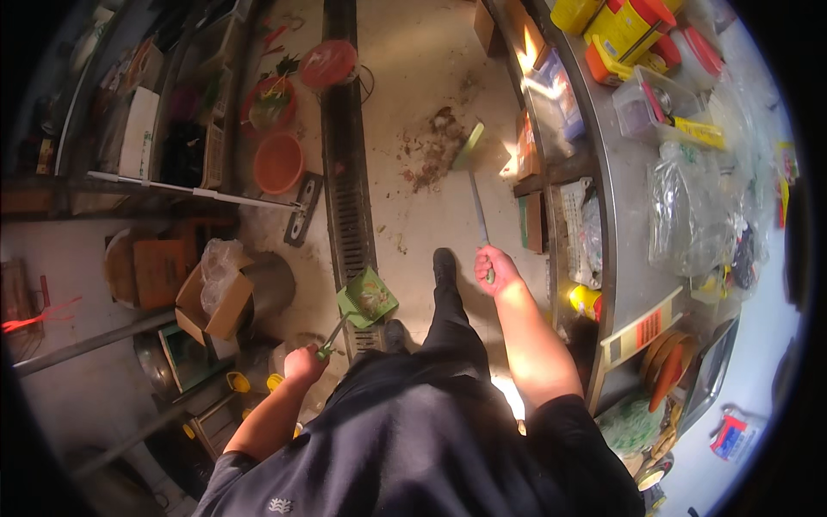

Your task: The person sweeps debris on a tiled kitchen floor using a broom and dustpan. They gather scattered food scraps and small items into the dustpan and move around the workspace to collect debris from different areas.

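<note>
My left hand (306, 365) grips the handle of a green dustpan (381, 302), which holds some debris and sits over the floor drain. In my right hand (496, 268) is the grey handle of a broom (479, 200). Its pale green head (470, 145) is out ahead, at the right side of a heap of brown debris (438, 147) on the tiled floor. Smaller scraps lie scattered around that heap.
A slotted drain (351, 242) runs along the floor. Left of it stand an orange bucket (278, 163), a flat mop head (303, 208) and an open cardboard box (223, 310). At right, a metal counter (636, 239) carries plastic bags and containers. Shelving (155, 184) stands at left.
</note>
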`<state>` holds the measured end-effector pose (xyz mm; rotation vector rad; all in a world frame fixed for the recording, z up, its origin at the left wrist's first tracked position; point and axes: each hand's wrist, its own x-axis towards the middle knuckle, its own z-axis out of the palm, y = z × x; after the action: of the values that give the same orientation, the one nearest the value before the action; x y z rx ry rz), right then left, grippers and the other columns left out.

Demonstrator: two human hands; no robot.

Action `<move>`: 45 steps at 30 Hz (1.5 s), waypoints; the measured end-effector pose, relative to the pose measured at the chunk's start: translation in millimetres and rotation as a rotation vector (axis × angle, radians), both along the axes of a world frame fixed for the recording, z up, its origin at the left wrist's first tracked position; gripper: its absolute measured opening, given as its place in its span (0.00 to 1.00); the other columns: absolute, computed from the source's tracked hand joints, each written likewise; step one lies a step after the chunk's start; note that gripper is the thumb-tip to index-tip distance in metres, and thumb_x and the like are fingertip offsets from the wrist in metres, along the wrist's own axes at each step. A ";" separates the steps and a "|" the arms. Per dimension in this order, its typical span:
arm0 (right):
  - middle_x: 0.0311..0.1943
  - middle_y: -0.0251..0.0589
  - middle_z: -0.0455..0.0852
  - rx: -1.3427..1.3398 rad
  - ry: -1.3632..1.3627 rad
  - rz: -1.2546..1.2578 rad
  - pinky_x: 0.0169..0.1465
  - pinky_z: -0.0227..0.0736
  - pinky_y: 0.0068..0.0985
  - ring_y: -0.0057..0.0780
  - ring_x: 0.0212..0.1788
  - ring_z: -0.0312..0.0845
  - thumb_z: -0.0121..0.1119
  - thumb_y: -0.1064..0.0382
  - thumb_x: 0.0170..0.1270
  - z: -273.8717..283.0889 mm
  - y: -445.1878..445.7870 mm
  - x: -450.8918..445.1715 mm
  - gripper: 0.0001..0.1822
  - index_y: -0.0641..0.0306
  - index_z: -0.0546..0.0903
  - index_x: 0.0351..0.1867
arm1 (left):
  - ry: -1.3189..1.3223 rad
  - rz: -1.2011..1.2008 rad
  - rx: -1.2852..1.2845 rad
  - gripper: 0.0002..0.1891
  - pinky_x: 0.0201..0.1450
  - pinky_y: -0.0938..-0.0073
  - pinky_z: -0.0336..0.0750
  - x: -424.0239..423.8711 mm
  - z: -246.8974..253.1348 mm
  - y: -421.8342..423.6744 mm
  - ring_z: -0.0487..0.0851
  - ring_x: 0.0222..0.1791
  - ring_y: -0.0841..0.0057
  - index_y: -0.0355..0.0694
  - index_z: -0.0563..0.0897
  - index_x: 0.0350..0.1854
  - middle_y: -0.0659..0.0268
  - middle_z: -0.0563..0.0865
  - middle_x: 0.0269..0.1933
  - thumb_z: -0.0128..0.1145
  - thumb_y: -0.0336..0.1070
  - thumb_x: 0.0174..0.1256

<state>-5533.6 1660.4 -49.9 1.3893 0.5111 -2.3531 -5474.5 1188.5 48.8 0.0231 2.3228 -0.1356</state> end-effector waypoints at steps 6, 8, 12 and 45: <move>0.15 0.33 0.69 0.244 -0.071 0.224 0.15 0.56 0.22 0.21 0.12 0.62 0.53 0.69 0.60 16.3 37.6 15.1 0.07 0.61 0.71 0.23 | -0.021 0.009 -0.041 0.19 0.43 0.57 0.79 -22.3 -1.4 45.8 0.86 0.39 0.57 0.44 0.85 0.35 0.55 0.88 0.35 0.56 0.55 0.59; 0.13 0.37 0.68 0.342 -0.120 0.315 0.14 0.55 0.25 0.25 0.12 0.62 0.52 0.70 0.58 20.9 38.1 12.7 0.08 0.63 0.71 0.20 | -0.041 0.001 -0.040 0.18 0.43 0.57 0.79 -27.5 -2.4 52.5 0.86 0.39 0.57 0.44 0.84 0.36 0.55 0.88 0.35 0.55 0.54 0.60; 0.12 0.34 0.66 0.356 -0.091 0.378 0.15 0.52 0.24 0.24 0.12 0.59 0.53 0.70 0.55 -18.4 53.4 -26.3 0.06 0.63 0.72 0.21 | -0.037 0.006 -0.041 0.18 0.43 0.57 0.79 -34.5 -4.4 68.3 0.86 0.39 0.57 0.43 0.84 0.37 0.54 0.88 0.36 0.54 0.54 0.62; 0.17 0.32 0.74 -0.200 -0.188 2.216 0.12 0.60 0.16 0.15 0.12 0.65 0.52 0.65 0.66 -7.5 -231.8 28.2 0.05 0.61 0.72 0.31 | 0.447 1.204 -0.176 0.16 0.34 0.61 0.76 440.2 49.9 167.9 0.82 0.28 0.57 0.39 0.82 0.24 0.56 0.82 0.25 0.61 0.48 0.57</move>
<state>-5505.5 1428.6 -57.4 0.2151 0.9129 -0.3807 -5034.3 1356.4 98.7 -1.5766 2.3308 0.2932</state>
